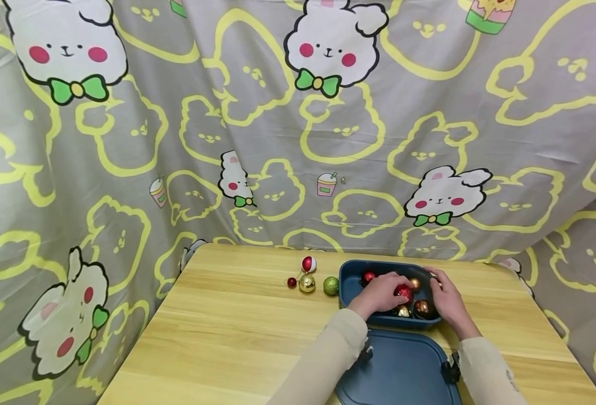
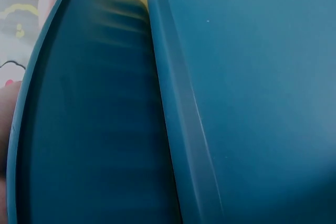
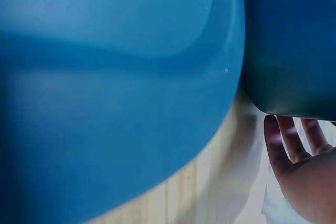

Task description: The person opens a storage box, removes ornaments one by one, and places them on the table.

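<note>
Our left hand (image 1: 381,293) pinches the glittery red ball (image 1: 404,292), our right hand (image 1: 448,301) just rests against the blue box (image 1: 399,323), so we'd go easy to avoid knocking the gold ball (image 1: 403,311).

- A cloth-walled nook, seemingly domestic; the fabric hides the room beyond, so a home is likely but not certain.
- Grey fabric curtains (image 1: 298,140) printed with white rabbits, green bows, drink cups and yellow outlines hang behind and on both sides, a soft, homely pattern.
- A pale wood-grain tabletop (image 1: 217,326) stands between them.
- On it, a dark-blue rounded plastic box (image 1: 404,322) and shiny round baubles (image 1: 307,283) look like household goods.
</note>
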Action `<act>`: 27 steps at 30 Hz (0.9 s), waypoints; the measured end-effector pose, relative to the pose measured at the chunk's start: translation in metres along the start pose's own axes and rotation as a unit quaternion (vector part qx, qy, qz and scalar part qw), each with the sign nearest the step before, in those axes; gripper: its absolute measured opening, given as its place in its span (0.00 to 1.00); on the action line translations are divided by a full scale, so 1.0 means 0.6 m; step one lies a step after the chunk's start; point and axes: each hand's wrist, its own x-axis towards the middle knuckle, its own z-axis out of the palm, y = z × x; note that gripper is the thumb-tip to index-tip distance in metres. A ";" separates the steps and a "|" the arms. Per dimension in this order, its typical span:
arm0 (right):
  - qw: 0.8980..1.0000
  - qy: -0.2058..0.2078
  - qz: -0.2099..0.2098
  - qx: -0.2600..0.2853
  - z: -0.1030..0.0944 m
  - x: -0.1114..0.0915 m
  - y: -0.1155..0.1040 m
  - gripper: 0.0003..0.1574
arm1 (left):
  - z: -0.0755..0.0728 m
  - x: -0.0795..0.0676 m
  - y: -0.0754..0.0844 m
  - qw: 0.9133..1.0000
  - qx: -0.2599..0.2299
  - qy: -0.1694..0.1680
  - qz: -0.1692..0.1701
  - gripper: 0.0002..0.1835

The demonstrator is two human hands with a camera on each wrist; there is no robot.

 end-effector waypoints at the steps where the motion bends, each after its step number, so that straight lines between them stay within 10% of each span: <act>1: 1.000 0.001 -0.001 -0.001 0.000 0.000 0.001 0.33 | 0.000 0.000 0.000 1.000 -0.002 0.000 0.000 0.19; 27: 1.000 0.000 0.005 -0.003 0.000 0.003 -0.003 0.32 | -0.026 -0.018 -0.005 0.999 -0.010 0.018 0.049 0.20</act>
